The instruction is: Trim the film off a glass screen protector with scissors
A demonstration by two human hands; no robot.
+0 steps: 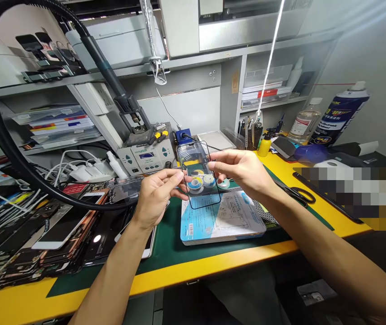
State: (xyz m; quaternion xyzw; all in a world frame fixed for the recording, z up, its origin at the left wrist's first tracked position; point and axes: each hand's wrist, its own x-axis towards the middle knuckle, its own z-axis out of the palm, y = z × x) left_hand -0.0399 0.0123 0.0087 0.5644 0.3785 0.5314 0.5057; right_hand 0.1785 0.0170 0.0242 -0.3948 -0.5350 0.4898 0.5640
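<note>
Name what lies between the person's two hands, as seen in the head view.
A clear phone screen panel with a black border spans the gap between the left hand and right hand in the head view; small reels of wire show through it.

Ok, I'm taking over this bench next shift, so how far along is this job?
Hard to be sure, but a second glass panel looks set aside already, resting beside the phones. In hand: the left hand and right hand hold a black-edged glass panel up by its edges. Left: a heap of opened phones still lies on the mat.
</note>
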